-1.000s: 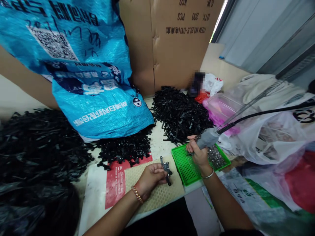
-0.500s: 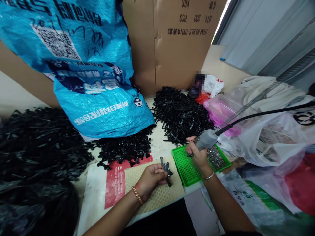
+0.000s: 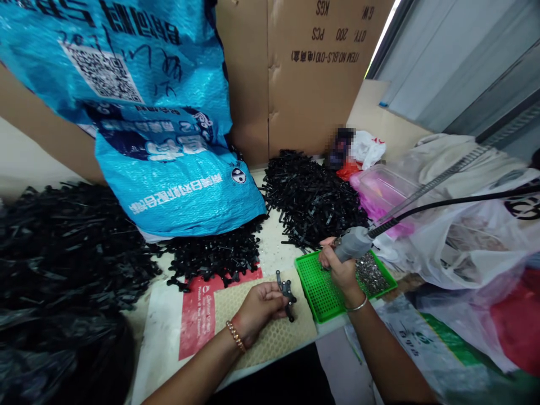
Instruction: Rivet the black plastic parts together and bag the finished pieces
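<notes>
The jointed black part [image 3: 286,291] sits over the cream honeycomb mat [image 3: 295,332], pinched between the thumb and fingers of the left hand [image 3: 265,301]; whether it touches the mat is hard to tell. The right hand [image 3: 341,267] is wrapped around the grey tool [image 3: 351,243], its fingers closed about the body, above the green tray [image 3: 314,287]; the tool's tip is hidden. For this step, it seems best to keep the left-hand pinch firm but near the part's edge, so its round joints stay clear, and to hold the part level. The right hand would do well to keep the tool upright and low over the tray, moving gently so as not to scatter the small metal pieces [image 3: 373,273] gathered at its right end. The black cable [image 3: 442,203] and metal coil [image 3: 442,177] run off to the right above the plastic bags [image 3: 468,236], which could snag them. Beyond the tray, a pile of black strips [image 3: 314,194] lies on the bench [image 3: 274,244], and the blue sack [image 3: 181,191] overhangs more black pieces [image 3: 219,253], limiting reach on the left.
</notes>
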A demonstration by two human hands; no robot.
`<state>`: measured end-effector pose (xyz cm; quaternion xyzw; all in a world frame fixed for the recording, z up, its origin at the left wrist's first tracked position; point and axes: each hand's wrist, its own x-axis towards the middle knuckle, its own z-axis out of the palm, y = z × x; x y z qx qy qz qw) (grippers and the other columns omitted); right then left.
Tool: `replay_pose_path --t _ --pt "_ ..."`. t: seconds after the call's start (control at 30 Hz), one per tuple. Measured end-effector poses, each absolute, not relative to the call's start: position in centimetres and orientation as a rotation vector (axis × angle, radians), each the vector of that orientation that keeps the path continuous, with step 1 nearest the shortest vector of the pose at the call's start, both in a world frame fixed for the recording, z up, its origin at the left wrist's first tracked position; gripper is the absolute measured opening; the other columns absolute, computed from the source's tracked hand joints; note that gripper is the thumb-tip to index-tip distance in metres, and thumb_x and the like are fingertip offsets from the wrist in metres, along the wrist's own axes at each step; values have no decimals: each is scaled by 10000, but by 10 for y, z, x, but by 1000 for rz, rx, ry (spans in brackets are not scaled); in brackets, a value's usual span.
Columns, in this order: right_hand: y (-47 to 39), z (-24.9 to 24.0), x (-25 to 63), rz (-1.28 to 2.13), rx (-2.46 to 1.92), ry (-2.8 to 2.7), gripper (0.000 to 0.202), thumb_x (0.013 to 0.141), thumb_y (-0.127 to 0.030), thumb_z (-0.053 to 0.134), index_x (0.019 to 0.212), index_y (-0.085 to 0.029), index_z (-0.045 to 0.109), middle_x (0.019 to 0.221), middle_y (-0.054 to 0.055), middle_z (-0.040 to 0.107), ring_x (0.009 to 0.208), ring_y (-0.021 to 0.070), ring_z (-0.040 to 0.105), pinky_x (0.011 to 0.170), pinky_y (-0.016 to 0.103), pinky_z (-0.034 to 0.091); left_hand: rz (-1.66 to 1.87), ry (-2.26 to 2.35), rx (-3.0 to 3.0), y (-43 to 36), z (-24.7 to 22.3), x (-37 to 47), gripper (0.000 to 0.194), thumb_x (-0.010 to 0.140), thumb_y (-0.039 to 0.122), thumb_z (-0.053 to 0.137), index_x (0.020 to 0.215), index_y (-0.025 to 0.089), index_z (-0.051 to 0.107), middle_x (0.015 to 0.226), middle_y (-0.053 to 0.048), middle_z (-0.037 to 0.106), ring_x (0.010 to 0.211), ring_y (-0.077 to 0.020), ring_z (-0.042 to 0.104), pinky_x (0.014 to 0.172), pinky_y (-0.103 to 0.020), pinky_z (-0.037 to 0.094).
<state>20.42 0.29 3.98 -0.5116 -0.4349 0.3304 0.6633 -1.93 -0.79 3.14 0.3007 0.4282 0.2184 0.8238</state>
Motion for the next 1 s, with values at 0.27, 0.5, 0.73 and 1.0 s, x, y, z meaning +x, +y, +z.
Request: replay_pose_path --t 0.27,0.5,0.73,1.0 --pt "4 40 204 743 -1126 -982 164 837 -356 654 942 -232 630 530 -68 430 441 111 420 447 274 367 479 913 637 -8 31 -19 495 521 334 891 917 111 696 810 -67 726 666 -126 645 645 -241 510" --pt "2 36 205 775 -1149 -999 147 821 -349 673 884 -235 604 513 -67 427 435 125 431 442 289 347 470 915 629 -8 34 -19 484 521 330 890 906 111 694 795 -61 723 655 -125 644 642 -244 509" --pt "3 49 201 727 -1109 -918 198 816 -355 681 952 -217 641 500 -75 437 441 111 410 484 287 363 490 916 614 -7 35 -16 403 536 269 870 864 98 710 808 -82 731 647 -121 641 625 -235 504" --pt "-11 96 149 909 -769 -785 213 841 -460 634 937 -269 623 423 -111 312 394 91 301 490 245 363 536 931 580 -7 33 -14 382 527 199 871 854 94 704 786 -73 724 653 -138 660 618 -252 541"
